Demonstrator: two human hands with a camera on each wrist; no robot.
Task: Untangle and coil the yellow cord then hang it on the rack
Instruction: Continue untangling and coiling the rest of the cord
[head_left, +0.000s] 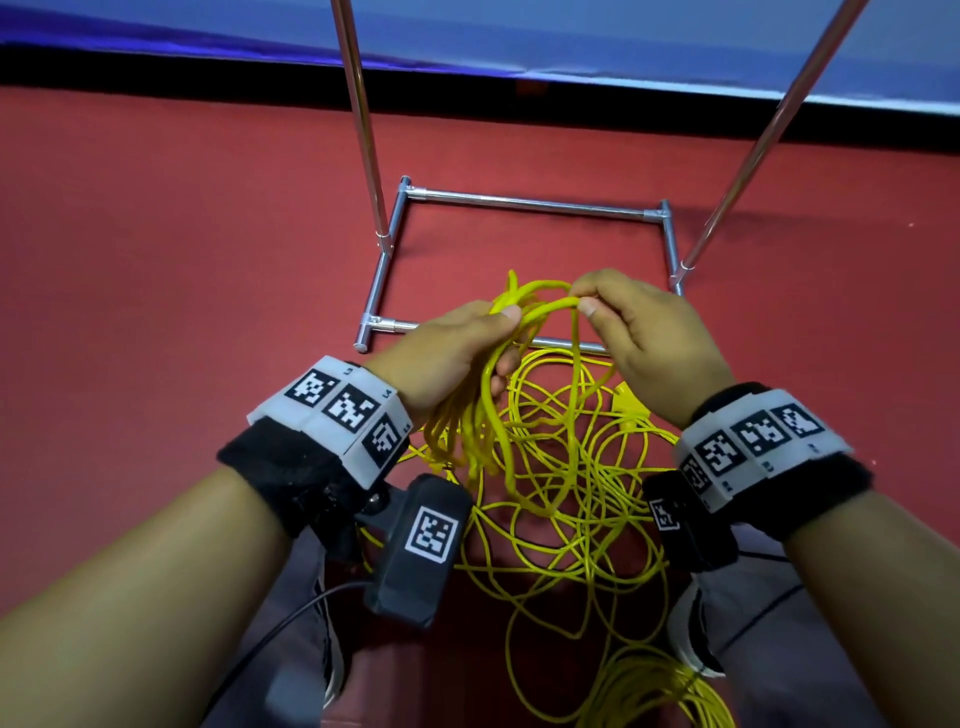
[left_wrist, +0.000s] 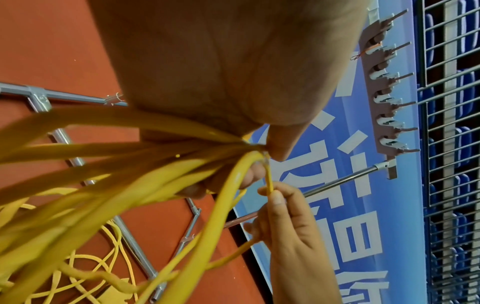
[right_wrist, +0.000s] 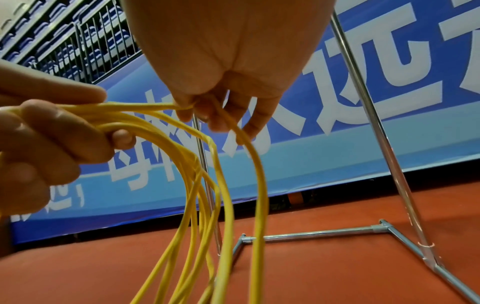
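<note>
1. Right hand (head_left: 649, 338) is pinching one strand of the thin yellow plastic cord (head_left: 550, 467); left hand (head_left: 452, 353) is gripping the gathered loops.
2. Coiling is under way; the loose tangle at six o'clock probably needs feeding in next.
3. The chrome tube rack (head_left: 530, 202) is standing at twelve o'clock, open red floor (head_left: 156, 260) surrounding it.

A red floor (head_left: 156, 234) fills most of the head view, meeting a black strip (head_left: 156, 65) near the top edge. Above that strip runs a blue banner (right_wrist: 337, 144) with large white characters (cut off in every view). In the upper left of the right wrist view, a metal railing (right_wrist: 85, 41) fronts rows of blue seats (right_wrist: 33, 30). Wristbands with black-and-white square markers (head_left: 343, 405) sit in the lower half of the head view.
</note>
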